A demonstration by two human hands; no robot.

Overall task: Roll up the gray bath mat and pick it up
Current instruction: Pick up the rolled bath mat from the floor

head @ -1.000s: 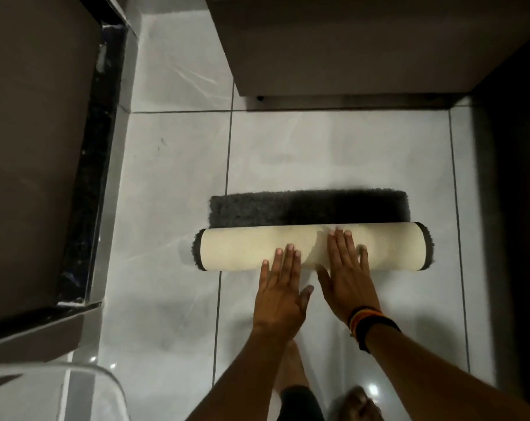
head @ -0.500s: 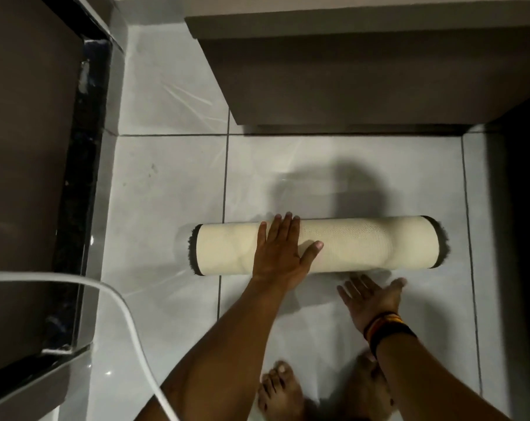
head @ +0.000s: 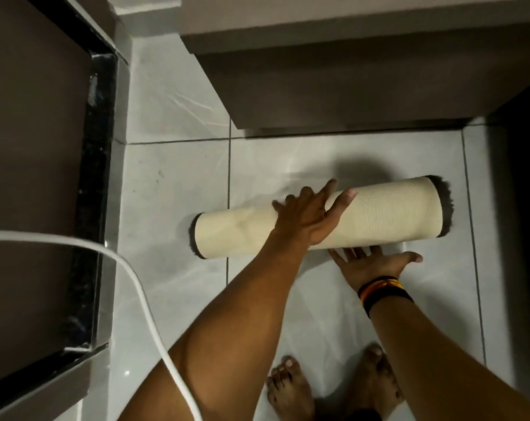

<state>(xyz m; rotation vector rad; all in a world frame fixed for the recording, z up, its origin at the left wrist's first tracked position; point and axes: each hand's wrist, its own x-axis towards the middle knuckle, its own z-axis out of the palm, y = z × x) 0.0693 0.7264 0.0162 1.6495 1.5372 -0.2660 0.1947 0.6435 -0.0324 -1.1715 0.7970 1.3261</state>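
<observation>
Head view: bath mat (head: 379,214) under left hand (head: 306,217)

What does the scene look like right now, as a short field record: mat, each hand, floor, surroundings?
mat: bath mat fully rolled, cream backing outward, gray pile showing at both ends, lying on the floor
left hand: left hand spread flat over the top of the roll, near its middle
right hand: right hand palm up at the roll's near edge, fingers reaching under it
lift: not yet done
floor: pale glossy tiled floor
foreground: white cable; bare feet
</observation>
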